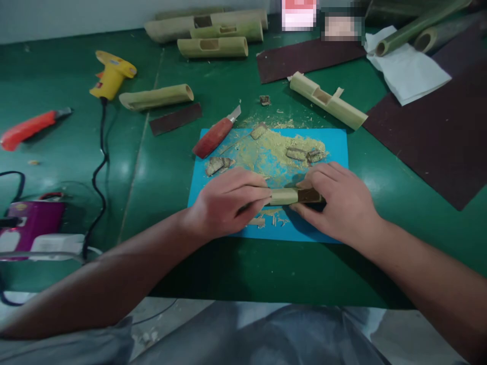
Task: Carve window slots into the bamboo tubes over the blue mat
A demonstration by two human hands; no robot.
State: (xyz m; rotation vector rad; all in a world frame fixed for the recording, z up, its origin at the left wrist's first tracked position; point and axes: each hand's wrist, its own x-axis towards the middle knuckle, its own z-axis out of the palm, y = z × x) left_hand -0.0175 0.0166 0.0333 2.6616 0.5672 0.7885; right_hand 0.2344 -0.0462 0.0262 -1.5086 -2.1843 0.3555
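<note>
Over the blue sheet (335,152), a short pale bamboo piece (283,196) lies level between my two hands. My left hand (232,203) is closed, its fingers and thumb pinching the left end of the bamboo. My right hand (338,195) is curled around a dark brown strip of sandpaper (310,195), which meets the right part of the bamboo; my palm and fingers hide its far end. Pale dust and shavings (281,147) cover the sheet just beyond my hands, with curled bark-like scraps (218,165) among them. A red-handled knife (216,134) rests across the sheet's upper left corner.
Left on the green table (160,263) are a yellow glue gun (113,76), a red cutter (30,129) and a purple power box (38,223) with cables. Cut bamboo tubes (213,47) lie behind. Brown sheets (437,126), a notched tube (327,100) and white tissue (414,76) sit right.
</note>
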